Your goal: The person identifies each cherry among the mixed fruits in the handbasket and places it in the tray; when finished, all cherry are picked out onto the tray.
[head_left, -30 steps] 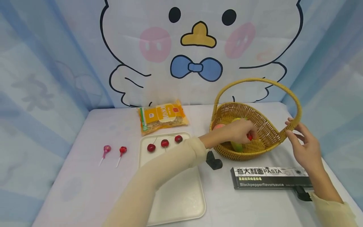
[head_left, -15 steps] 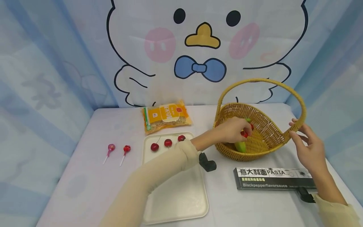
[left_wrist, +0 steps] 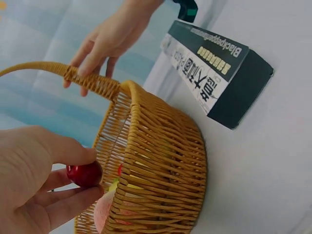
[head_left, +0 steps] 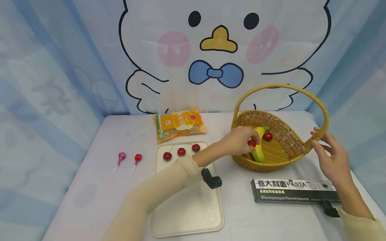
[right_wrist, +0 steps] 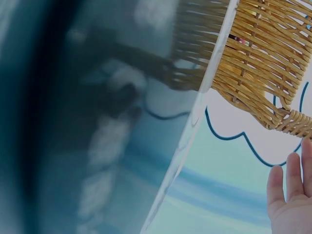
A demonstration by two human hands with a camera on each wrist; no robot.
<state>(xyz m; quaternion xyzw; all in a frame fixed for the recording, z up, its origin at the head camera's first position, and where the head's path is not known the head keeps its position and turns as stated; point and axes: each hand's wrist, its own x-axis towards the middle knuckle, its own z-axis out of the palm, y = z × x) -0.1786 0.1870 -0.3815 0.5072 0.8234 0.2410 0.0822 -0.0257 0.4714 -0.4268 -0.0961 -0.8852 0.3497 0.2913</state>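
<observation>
My left hand (head_left: 239,140) pinches a dark red cherry (left_wrist: 85,174) between thumb and fingers, over the near-left part of a wicker basket (head_left: 277,164). Inside the basket lie a yellow-green banana (head_left: 258,154) and a shiny red fruit (head_left: 267,136) with green beside it. A pink, peach-like fruit (left_wrist: 101,213) shows at the rim in the left wrist view. With thumb and fingers on either side, my right hand (head_left: 334,160) holds the basket's handle (head_left: 324,124) low on its right side. The right wrist view catches only part of that hand, beside the wicker.
A cream tray (head_left: 187,214) holds three cherries (head_left: 181,152) at its far end. Behind it lies an orange food packet (head_left: 181,124). Two lollipops (head_left: 137,160) lie to the left. A black-and-white pasta box (head_left: 295,191) sits in front of the basket, near my right forearm.
My left hand has drawn back leftward within the basket with the cherry, uncovering the banana and the other red fruit. My right hand stays at the handle. The view has shifted slightly.
</observation>
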